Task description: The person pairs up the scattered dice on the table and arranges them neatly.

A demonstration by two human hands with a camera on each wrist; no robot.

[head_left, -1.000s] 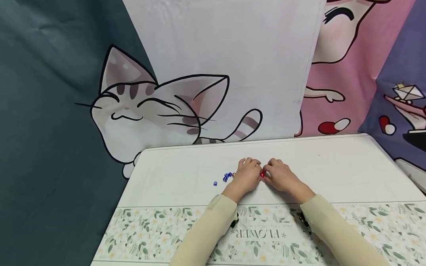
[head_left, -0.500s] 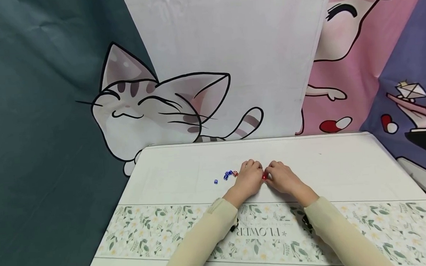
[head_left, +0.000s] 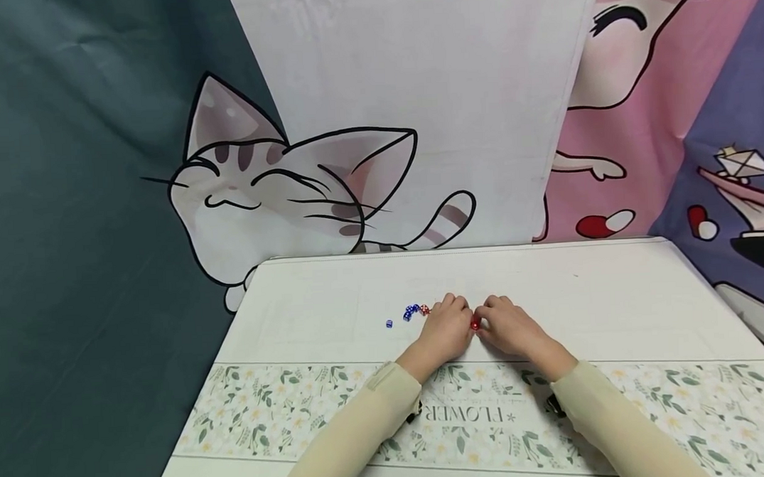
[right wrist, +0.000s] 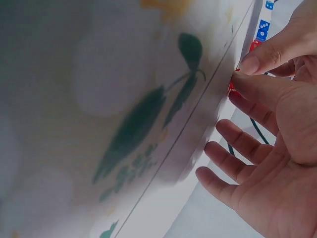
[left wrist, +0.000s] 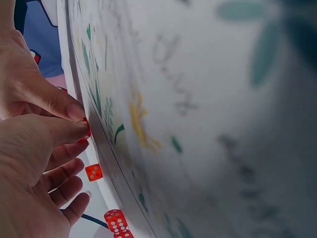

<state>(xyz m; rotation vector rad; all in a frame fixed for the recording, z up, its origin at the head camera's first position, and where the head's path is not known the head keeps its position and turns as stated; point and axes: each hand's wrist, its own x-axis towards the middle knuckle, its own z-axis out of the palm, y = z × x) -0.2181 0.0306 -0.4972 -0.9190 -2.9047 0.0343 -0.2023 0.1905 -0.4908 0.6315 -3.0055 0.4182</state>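
Note:
Both hands meet over the white tabletop around small red dice (head_left: pixel 475 322). My left hand (head_left: pixel 448 328) pinches a red die (left wrist: pixel 88 133) between thumb and index finger. From the other side, my right hand (head_left: pixel 506 324) pinches at the red piece (right wrist: pixel 233 85) with thumb and index finger, its other fingers spread loosely. Fingertips cover most of it, so whether there is one die or two cannot be told. Beyond the left hand lie another red die (left wrist: pixel 93 172) and a close pair of red dice (left wrist: pixel 116 219).
Left of the hands, several blue dice (head_left: pixel 408 313) lie close together beside a red die (head_left: pixel 425 309). A lone blue die (head_left: pixel 388 323) sits farther left. The table (head_left: pixel 333 290) carries a floral band (head_left: pixel 287 413). A cat-print curtain (head_left: pixel 362 68) hangs behind its far edge.
Both hands have shifted slightly toward the person, with the red dice between them. More of the red die beside the blue ones shows past the left hand.

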